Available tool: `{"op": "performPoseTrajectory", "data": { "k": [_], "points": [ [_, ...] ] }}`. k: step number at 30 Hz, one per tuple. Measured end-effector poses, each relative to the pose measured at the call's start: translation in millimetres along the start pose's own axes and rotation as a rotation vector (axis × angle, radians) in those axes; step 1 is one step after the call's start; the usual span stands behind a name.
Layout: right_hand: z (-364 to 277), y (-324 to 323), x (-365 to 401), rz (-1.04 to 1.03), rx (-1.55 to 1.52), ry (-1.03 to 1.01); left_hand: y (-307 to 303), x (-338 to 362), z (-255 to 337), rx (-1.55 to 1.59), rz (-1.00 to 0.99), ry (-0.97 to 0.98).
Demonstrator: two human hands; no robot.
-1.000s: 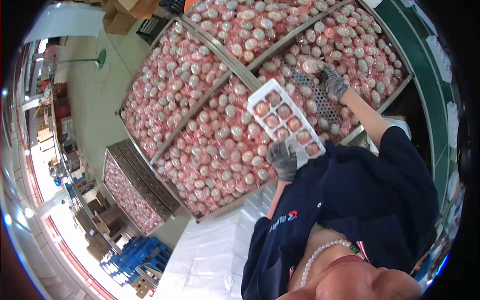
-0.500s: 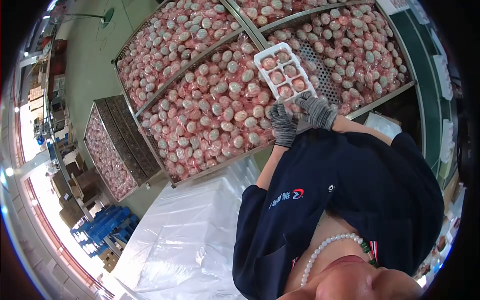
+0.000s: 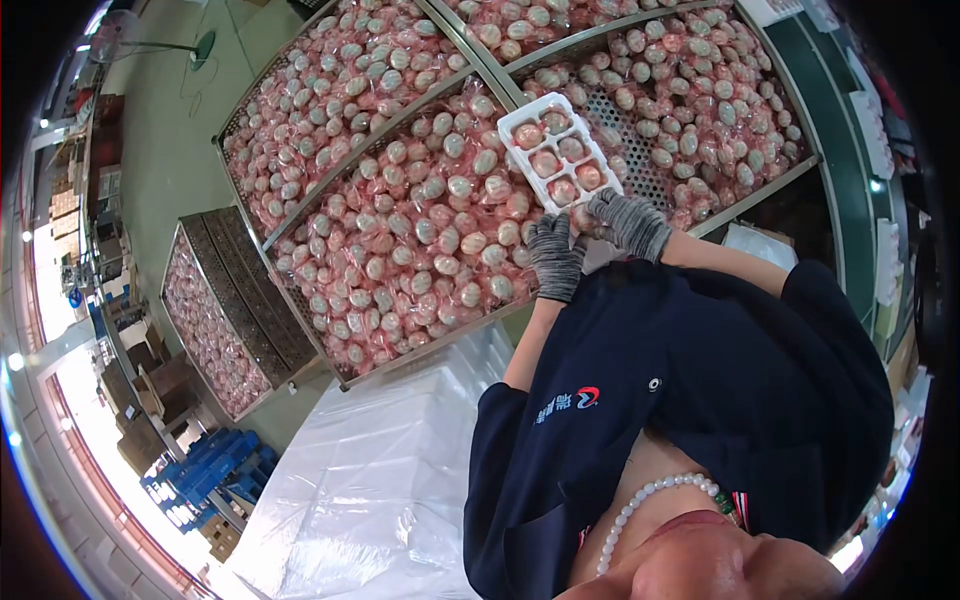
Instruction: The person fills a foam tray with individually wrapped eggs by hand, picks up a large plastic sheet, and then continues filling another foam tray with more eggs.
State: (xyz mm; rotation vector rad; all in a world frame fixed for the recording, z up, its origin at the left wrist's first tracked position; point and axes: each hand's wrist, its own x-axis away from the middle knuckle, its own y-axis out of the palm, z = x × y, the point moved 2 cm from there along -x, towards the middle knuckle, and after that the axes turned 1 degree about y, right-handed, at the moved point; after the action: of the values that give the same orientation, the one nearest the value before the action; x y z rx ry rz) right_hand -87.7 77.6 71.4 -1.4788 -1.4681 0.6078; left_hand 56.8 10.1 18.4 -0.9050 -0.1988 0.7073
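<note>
A white tray [image 3: 548,163] with several compartments, each showing a wrapped egg, lies over the metal bins of wrapped eggs [image 3: 420,215]. At its near end is my left hand [image 3: 555,257] in a grey striped glove, fingers bent near the tray's lower left corner. My right hand [image 3: 630,225], gloved the same way, has its fingers curled at the lower right corner. Another wrapped egg shows between the two hands, partly hidden. What the fingertips grip is too small to make out.
Metal dividers [image 3: 480,62] separate the bins, and a perforated bin floor [image 3: 625,135] shows right of the tray. A smaller bin [image 3: 215,320] stands at left. Plastic-covered goods [image 3: 370,490] stand below, near blue crates [image 3: 205,465]. A green conveyor [image 3: 850,130] runs along the right.
The view has shifted slightly. My left hand has moved a little down and left, away from my right hand, and a wrapped egg now shows between them.
</note>
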Motion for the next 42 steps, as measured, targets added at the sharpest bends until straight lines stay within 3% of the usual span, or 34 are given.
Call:
{"op": "performPoseTrajectory", "data": {
  "k": [5, 9, 11, 15, 19, 21, 25, 29, 31, 32, 33, 35, 37, 39, 42],
  "points": [
    [-16, -11, -11, -0.076, 0.095, 0.011, -13, -9, 4, -0.034, -0.079, -0.022],
    [-14, -15, -27, -0.120, -0.067, -0.042, -11, -11, 5, -0.056, -0.126, -0.003],
    [-19, -15, -33, -0.245, 0.180, -0.037, -8, -7, 6, 0.003, -0.085, -0.040],
    [-17, 9, -42, -0.129, 0.276, -0.151, -13, 0, 13, 0.049, 0.044, -0.110],
    [-16, 13, -30, 0.015, 0.237, -0.139, -10, 7, 6, 0.124, 0.023, -0.078],
    [-10, 12, -28, -0.034, 0.292, -0.080, -8, 1, 11, -0.079, -0.075, 0.070],
    [-6, 14, -25, -0.011, 0.298, -0.083, -14, -13, 19, -0.175, -0.151, 0.165],
    [2, 17, -32, -0.014, 0.096, -0.084, -13, -20, 22, -0.208, -0.212, 0.131],
    [3, -5, -30, -0.115, 0.074, -0.095, -14, -23, 24, -0.220, -0.221, 0.157],
    [9, -14, -37, -0.320, 0.123, -0.025, -17, -26, 25, -0.167, -0.235, 0.136],
    [29, -15, -38, -0.205, -0.266, -0.022, -19, -27, 25, -0.117, -0.250, 0.111],
    [75, -17, -42, 0.161, -0.345, 0.122, -19, -25, 21, -0.134, -0.225, 0.118],
    [137, -15, -53, 0.507, -0.199, 0.309, -16, -22, 17, -0.030, -0.242, 0.018],
    [208, -2, -73, 0.416, 0.090, 0.534, -15, -22, 22, -0.077, -0.255, 0.024],
    [271, 10, -84, 0.344, 0.100, 0.600, -17, -25, 29, -0.147, -0.206, 0.010]
  ]
}}
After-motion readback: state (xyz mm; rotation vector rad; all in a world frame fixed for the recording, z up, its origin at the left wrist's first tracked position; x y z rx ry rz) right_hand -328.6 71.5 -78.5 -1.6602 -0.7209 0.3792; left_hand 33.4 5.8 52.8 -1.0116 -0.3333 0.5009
